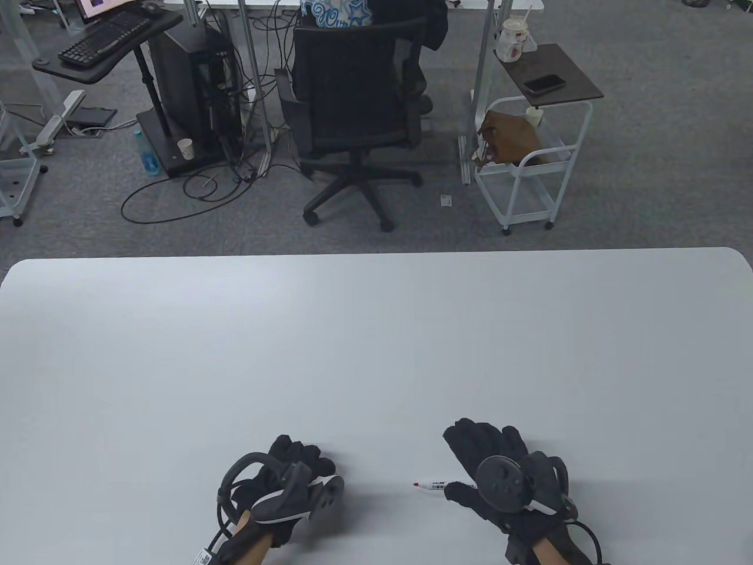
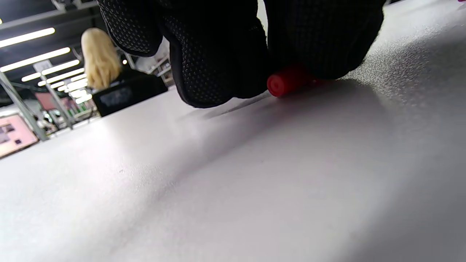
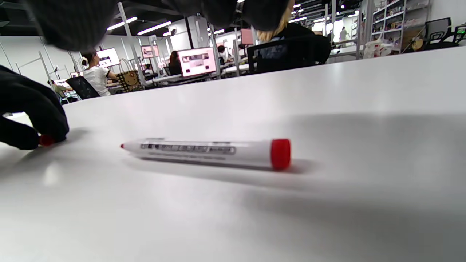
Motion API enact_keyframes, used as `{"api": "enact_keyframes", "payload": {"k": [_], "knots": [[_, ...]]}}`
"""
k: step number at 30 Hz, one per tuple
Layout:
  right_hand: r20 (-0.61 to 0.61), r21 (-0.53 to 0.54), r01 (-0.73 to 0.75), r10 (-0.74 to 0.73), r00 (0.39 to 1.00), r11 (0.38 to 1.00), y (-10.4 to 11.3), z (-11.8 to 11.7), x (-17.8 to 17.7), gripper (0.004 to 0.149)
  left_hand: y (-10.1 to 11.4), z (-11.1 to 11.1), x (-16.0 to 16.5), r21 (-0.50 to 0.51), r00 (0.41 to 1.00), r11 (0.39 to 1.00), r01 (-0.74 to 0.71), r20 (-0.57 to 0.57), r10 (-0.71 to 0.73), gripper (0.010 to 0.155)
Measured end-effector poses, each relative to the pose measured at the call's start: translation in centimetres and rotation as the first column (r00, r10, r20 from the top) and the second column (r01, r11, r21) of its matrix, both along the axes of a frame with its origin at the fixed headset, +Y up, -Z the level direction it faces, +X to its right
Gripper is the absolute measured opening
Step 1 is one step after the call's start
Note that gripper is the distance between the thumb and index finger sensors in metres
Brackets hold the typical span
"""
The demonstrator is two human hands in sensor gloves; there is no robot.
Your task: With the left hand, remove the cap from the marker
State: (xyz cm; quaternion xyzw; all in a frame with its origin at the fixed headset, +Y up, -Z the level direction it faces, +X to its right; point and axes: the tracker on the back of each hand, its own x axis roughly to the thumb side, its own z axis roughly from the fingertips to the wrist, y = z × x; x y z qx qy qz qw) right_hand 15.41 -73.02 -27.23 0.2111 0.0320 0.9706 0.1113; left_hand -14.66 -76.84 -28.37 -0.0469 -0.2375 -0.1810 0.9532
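Note:
The white marker (image 3: 204, 151) lies uncapped on the table, its red tip pointing left and a red plug at its right end. In the table view the marker (image 1: 429, 486) sticks out leftward from under my right hand (image 1: 494, 471). My right hand hovers open over it; its fingertips (image 3: 72, 22) hang above without touching. My left hand (image 1: 294, 471) rests at the near left and holds the red marker cap (image 2: 287, 80) pinched between its fingertips (image 2: 214, 72) against the table. The cap (image 3: 46, 140) also shows under my left hand (image 3: 29, 109) in the right wrist view.
The white table (image 1: 376, 353) stretches far ahead of both hands. Beyond its far edge stand an office chair (image 1: 353, 112), a white cart (image 1: 529, 170) and a computer stand (image 1: 194, 100).

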Motion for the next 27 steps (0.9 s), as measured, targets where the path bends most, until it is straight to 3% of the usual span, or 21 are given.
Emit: {"api": "enact_keyframes", "payload": {"k": [5, 9, 13, 19, 27], "knots": [[-0.001, -0.008, -0.007, 0.007, 1.0, 1.0, -0.1, 0.0, -0.1, 0.082, -0.1, 0.1, 0.0, -0.019, 1.0, 1.0, 0.012, -0.007, -0.012, 0.048], [0.006, -0.008, 0.0, 0.0, 1.0, 1.0, 0.0, -0.1, 0.1, 0.082, 0.7, 0.4, -0.1, -0.015, 1.0, 1.0, -0.004, -0.019, 0.004, 0.064], [0.028, -0.003, 0.01, -0.01, 1.0, 1.0, 0.1, -0.3, 0.6, 0.082, 3.0, 1.1, -0.9, 0.048, 0.977, 0.976, -0.212, -0.003, 0.213, 0.07], [0.052, -0.011, 0.013, -0.012, 0.999, 1.0, 0.0, -0.6, 1.1, 0.082, 5.5, 1.5, -3.4, 0.069, 0.88, 0.878, -0.475, 0.017, 0.475, 0.077], [0.063, -0.04, -0.007, 0.01, 0.998, 0.999, -0.2, -0.7, 1.1, 0.082, 6.4, 1.7, -6.5, 0.125, 0.789, 0.782, -0.611, 0.022, 0.614, 0.081]]}}
